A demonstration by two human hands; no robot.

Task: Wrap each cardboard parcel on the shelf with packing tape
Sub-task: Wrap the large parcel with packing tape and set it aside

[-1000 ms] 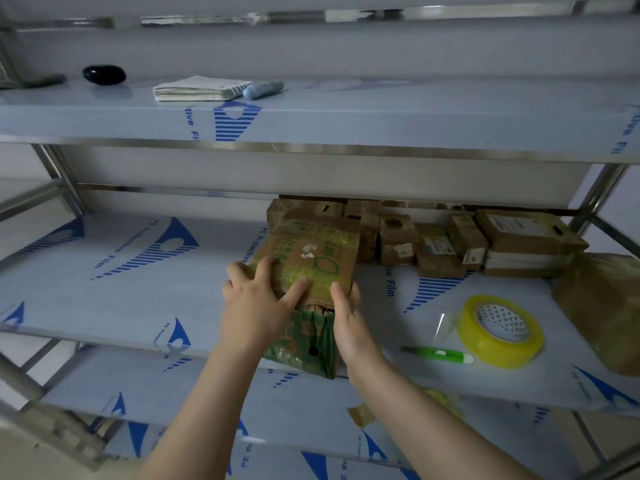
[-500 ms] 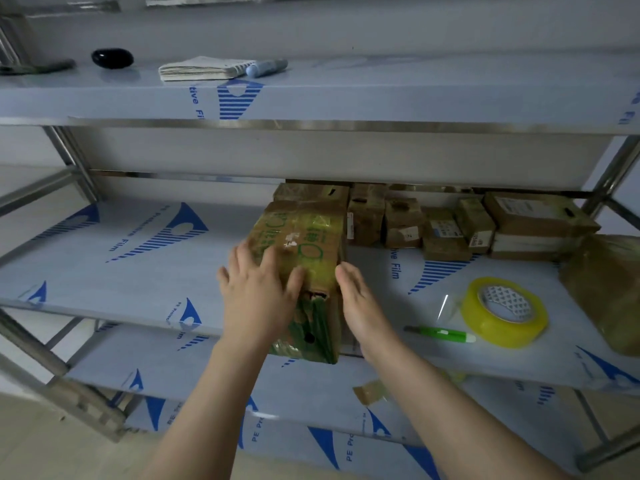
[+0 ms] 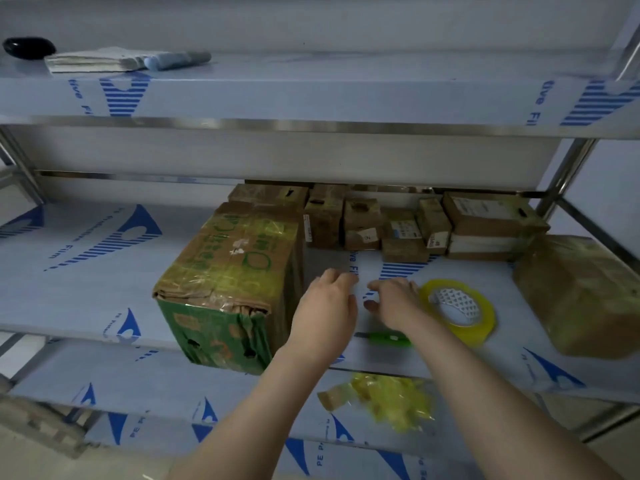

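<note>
A large green-printed cardboard parcel (image 3: 228,282), covered in yellowish tape, stands on the middle shelf (image 3: 86,282) with its front end past the shelf edge. My left hand (image 3: 325,303) hovers just right of it, fingers relaxed, holding nothing. My right hand (image 3: 394,299) is beside it, fingers loosely spread, next to a roll of yellow packing tape (image 3: 457,313) lying flat. A green utility knife (image 3: 388,339) lies under my right wrist, partly hidden. Several small cardboard parcels (image 3: 398,226) are stacked at the back.
A big tape-wrapped parcel (image 3: 581,296) sits at the shelf's right end. Crumpled yellow tape scraps (image 3: 391,400) lie on the lower shelf. On the top shelf are a notebook (image 3: 93,60), a marker (image 3: 176,60) and a black object (image 3: 27,46). Steel posts frame the shelf.
Both hands have let go of the green parcel and moved right, toward the tape roll. The parcel now stands alone on the shelf; the camera has come closer.
</note>
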